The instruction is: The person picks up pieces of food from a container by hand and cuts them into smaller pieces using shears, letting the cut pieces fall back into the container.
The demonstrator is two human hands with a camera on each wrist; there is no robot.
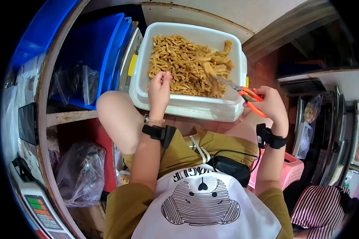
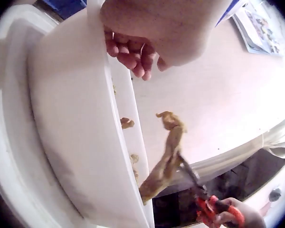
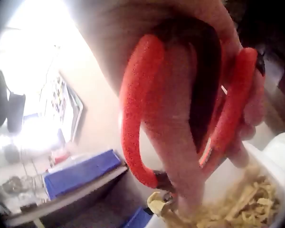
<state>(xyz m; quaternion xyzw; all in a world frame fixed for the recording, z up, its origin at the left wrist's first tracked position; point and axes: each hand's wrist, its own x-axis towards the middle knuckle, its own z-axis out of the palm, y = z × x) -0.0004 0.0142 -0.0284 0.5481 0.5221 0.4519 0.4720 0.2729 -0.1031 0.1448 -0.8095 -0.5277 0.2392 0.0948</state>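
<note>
A white plastic tub (image 1: 223, 105) holds a heap of yellow-brown food strips (image 1: 179, 59). My right hand (image 1: 272, 105) grips orange-handled scissors (image 1: 243, 91) at the tub's right front, with fingers through the handle loops. Their blades reach over the heap, against a long brown piece (image 2: 164, 164) that stands up above the rim in the left wrist view. Over the tub's left front part is my left hand (image 1: 159, 89), its fingers loosely curled. No object shows between those fingers (image 2: 128, 59) in the left wrist view.
Blue bins (image 1: 103, 63) with plastic bags stand on a shelf at the left. Below them sits a clear bag (image 1: 81, 171), and a digital scale (image 1: 44, 209) is at the lower left. A pink basket (image 1: 289, 171) stands by the right leg. Another person's striped clothing (image 1: 319, 211) shows lower right.
</note>
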